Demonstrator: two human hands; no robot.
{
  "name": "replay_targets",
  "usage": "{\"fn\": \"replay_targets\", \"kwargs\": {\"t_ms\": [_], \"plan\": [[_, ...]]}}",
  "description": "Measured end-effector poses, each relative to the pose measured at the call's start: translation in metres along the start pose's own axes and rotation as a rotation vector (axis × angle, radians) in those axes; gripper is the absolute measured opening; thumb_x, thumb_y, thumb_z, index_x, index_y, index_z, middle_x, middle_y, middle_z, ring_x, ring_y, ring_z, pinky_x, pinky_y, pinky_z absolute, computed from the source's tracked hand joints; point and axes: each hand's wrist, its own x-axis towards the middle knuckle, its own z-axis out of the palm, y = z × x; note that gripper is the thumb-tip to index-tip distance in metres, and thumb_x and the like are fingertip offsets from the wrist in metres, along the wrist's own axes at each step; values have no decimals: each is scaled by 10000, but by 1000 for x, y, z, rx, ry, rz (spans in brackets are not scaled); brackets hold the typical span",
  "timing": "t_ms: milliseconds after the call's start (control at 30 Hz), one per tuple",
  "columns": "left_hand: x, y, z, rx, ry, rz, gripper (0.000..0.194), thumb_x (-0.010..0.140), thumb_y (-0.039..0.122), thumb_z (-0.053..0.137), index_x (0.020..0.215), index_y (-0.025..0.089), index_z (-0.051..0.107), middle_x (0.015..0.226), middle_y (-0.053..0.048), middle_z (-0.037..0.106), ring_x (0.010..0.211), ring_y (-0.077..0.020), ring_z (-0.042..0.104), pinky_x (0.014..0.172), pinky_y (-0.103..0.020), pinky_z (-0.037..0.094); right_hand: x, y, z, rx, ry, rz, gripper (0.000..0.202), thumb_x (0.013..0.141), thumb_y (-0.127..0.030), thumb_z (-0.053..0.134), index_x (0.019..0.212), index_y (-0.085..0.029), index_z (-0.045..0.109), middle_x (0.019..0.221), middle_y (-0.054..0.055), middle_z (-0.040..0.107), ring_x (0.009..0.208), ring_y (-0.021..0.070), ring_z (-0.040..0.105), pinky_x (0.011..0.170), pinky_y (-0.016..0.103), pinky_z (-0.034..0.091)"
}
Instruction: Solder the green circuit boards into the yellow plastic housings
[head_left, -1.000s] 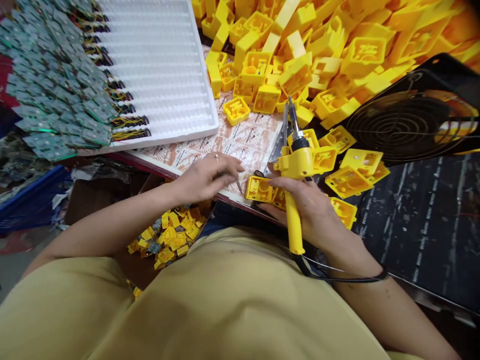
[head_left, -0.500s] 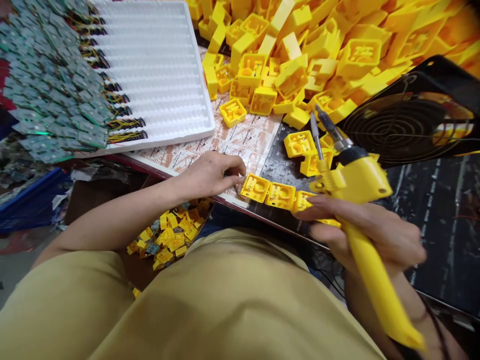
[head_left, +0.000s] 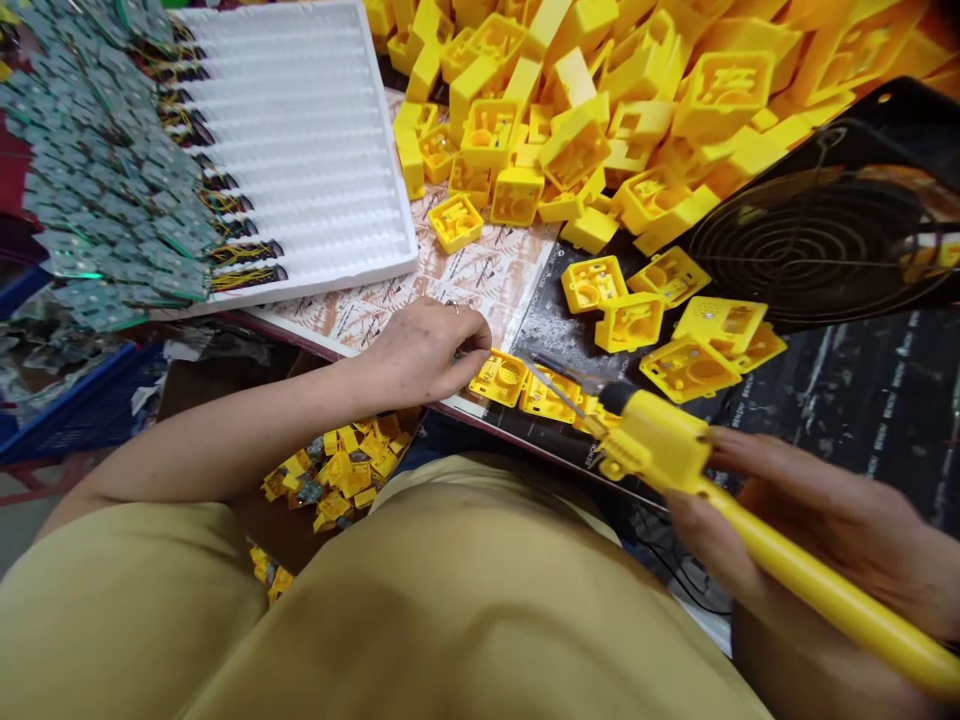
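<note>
A yellow soldering tool [head_left: 667, 440] with a dark collar and thin metal tips is gripped in my right hand [head_left: 810, 510]. Its tips point left, over a short row of open yellow housings [head_left: 550, 393] along the table's front edge. My left hand [head_left: 435, 350] has its fingers curled together at the left end of that row, beside the leftmost housing [head_left: 499, 377]. What its fingertips pinch is too small to make out. The tool partly covers the row's right end.
Several loose housings [head_left: 688, 367] lie right of centre before a black fan [head_left: 810, 230]. Yellow housings [head_left: 585, 140] are heaped behind. A white foam tray [head_left: 315, 150] with green circuit boards [head_left: 112, 180] stands left; below, a box holds yellow parts [head_left: 352, 470].
My right hand has moved right and down, and the tool has swung from pointing up to pointing left across the row. The row has shifted slightly left in view; my left hand stays beside it.
</note>
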Motion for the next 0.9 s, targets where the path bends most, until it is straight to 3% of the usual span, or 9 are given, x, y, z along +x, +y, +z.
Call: {"fn": "replay_targets", "kwargs": {"t_ms": [100,167,233,300,433,567,667,767,900], "plan": [[2,2,-1,53,-21,34,222,879,239,483,875,140,682,793,-55,713,716,-187,644,751,-329,470,7,-5,7,33,-74,-88,370,836,-218,759,1175,-284,627,895,10,705,755,178,691,685,288,626],[4,3,-1,95,-45,54,236,882,236,469,879,136,683,783,-62,703,715,-196,642,757,-343,471,10,-4,9,24,-102,-215,273,853,-168,729,1095,-238,624,830,-1,690,706,146,680,639,222,607],[5,4,-2,135,-60,72,240,880,235,465,877,138,684,761,-61,691,711,-200,638,762,-352,469,12,-1,10,4,-124,-285,134,892,-200,690,1006,-223,624,790,-2,677,657,133,665,612,200,590],[6,4,-3,165,-68,88,238,876,235,464,864,143,684,746,-58,684,717,-201,635,767,-354,465,12,1,11,-33,-141,-241,40,930,-250,648,929,-219,623,767,3,669,651,132,661,631,202,583],[8,5,-6,199,-74,134,223,861,224,470,835,159,683,736,-44,687,721,-182,629,752,-327,454,18,-2,11,-105,-294,-287,138,969,-293,594,859,-211,602,769,7,670,696,127,668,665,203,578],[13,7,-9,244,-95,142,210,828,216,488,789,163,687,683,-35,674,658,-166,607,726,-316,448,26,-6,4,-120,-290,-455,140,877,-202,721,940,-212,598,856,-2,695,742,126,677,666,210,583],[16,9,-12,266,-124,130,208,808,212,493,770,172,694,635,-25,653,620,-157,589,707,-305,446,24,-4,-3,-146,-315,-393,60,936,-254,652,945,-210,611,856,7,693,757,124,676,691,225,583],[18,10,-13,248,-141,124,213,798,208,493,757,180,700,619,-19,646,609,-152,582,705,-301,449,20,0,-3,-183,-308,-305,168,996,-332,556,918,-204,633,835,23,688,757,121,671,738,237,583],[19,10,-13,236,-139,108,217,788,208,492,748,172,703,623,-29,650,600,-162,582,707,-319,453,23,2,4,-146,-327,-398,146,980,-273,584,863,-195,623,802,24,682,735,103,665,711,187,578]]}}
